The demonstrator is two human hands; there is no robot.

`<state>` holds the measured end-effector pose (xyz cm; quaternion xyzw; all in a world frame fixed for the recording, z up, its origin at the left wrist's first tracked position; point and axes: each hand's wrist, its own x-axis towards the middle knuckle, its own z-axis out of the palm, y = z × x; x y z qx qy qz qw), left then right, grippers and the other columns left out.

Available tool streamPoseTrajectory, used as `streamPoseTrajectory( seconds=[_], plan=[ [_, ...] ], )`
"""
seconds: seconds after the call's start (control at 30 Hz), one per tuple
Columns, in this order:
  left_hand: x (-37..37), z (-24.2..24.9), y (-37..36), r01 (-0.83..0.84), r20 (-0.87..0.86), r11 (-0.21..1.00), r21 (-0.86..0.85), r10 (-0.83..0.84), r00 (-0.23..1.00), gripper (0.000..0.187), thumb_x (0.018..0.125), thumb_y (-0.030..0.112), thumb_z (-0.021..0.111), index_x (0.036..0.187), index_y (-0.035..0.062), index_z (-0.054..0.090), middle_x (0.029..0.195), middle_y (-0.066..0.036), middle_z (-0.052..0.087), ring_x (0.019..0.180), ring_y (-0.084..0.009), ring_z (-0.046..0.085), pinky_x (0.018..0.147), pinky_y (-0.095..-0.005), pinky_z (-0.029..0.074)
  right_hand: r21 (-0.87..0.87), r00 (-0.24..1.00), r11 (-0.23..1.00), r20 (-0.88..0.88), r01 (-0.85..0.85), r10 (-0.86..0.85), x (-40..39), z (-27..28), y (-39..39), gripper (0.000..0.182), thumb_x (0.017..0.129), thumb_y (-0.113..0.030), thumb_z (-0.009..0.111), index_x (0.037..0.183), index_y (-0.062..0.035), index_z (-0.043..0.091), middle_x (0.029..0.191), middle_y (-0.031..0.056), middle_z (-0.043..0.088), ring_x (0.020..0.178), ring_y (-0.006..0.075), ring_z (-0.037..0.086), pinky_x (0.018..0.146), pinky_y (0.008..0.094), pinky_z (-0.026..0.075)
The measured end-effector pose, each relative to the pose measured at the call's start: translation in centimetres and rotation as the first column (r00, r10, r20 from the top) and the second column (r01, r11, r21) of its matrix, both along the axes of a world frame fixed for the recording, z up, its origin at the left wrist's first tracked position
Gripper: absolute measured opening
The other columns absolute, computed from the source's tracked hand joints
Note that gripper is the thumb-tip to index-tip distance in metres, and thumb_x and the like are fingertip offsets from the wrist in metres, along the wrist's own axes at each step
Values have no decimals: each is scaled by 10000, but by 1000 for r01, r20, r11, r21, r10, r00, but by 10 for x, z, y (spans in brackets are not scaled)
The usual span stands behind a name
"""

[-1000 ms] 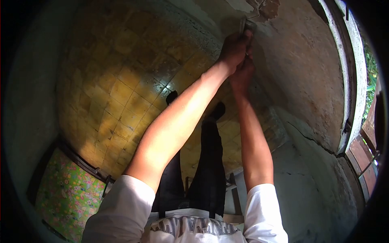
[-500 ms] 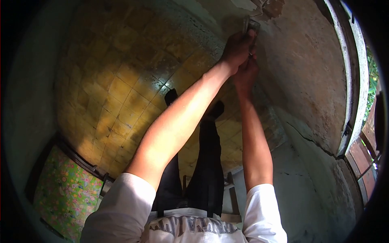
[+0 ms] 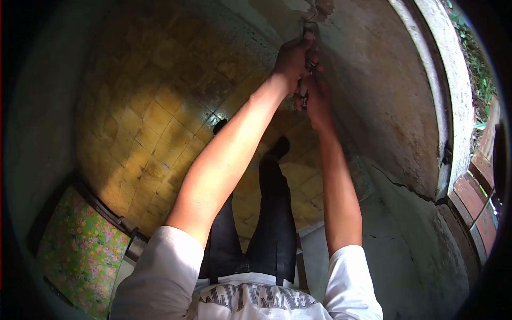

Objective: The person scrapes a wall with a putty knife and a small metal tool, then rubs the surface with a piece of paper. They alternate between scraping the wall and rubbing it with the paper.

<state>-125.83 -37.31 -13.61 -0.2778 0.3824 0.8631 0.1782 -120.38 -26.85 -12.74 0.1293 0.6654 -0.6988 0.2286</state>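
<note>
Both of my arms stretch up toward the stained wall [image 3: 373,69] at the top of the view. My left hand [image 3: 292,61] is closed around the upper part of a hand tool [image 3: 310,28] with a flat greyish end, like a scraper. That end lies close to the wall, just below a patch of broken plaster [image 3: 324,8]. Lower down and to the right, my right hand [image 3: 319,98] has its fingers curled round the tool's lower part, where a bit of shiny metal shows. The fingers and shadow cover most of the tool.
Yellow floor tiles [image 3: 152,114] spread below, with my legs and dark-covered feet over them. A flower-patterned green cover [image 3: 85,250] lies at the lower left. A long crack [image 3: 400,184] crosses the wall's foot. On the right are a pale curved frame [image 3: 453,96] and wooden slats [image 3: 472,200].
Both hands and the tool sit farther left in the view, and the wall has shifted left too. My right hand has slid a little lower from my left hand.
</note>
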Motion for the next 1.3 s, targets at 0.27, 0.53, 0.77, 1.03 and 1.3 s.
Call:
streamPoseTrajectory(
  seconds=[0.27,0.53,0.77,1.03,1.3],
  plan=[
    [-4,-2,2,10,-23,986,164,-6,1000,317,998,393,485,880,100,459,663,-5,436,530,-139,418,530,-312,423,-107,978,986,177,130,-110,4,10,-8,265,986,-360,449,889,-120,503,659,-8,468,448,81,417,382,238,284],
    [-6,-22,-5,55,-119,995,79,-46,992,276,998,354,506,869,117,448,679,6,424,527,-87,397,470,-251,361,15,933,937,-103,348,-345,16,-64,-40,325,1001,-310,456,832,-54,562,617,-36,493,522,44,428,461,248,327],
    [-11,-27,-13,89,-178,996,10,-86,980,266,997,324,520,887,87,470,694,2,444,543,-91,424,473,-261,379,71,912,924,-202,376,-356,9,-89,-50,509,1043,-393,366,837,-7,625,702,-4,585,607,72,499,526,271,379],
    [-14,-40,-12,68,-247,997,-20,-71,967,266,998,314,518,861,87,495,669,30,457,529,-65,437,461,-247,370,40,871,899,-270,437,-411,-1,-120,-52,417,1019,-279,441,785,34,586,633,-9,549,608,62,485,519,271,374],
    [-19,-36,-14,68,-224,998,-19,-70,972,267,990,326,532,857,99,486,665,29,439,533,-70,430,466,-248,368,190,890,903,-334,386,-310,-2,-109,-47,445,1028,-311,412,840,44,603,647,16,573,611,95,514,549,294,412]
  ],
)
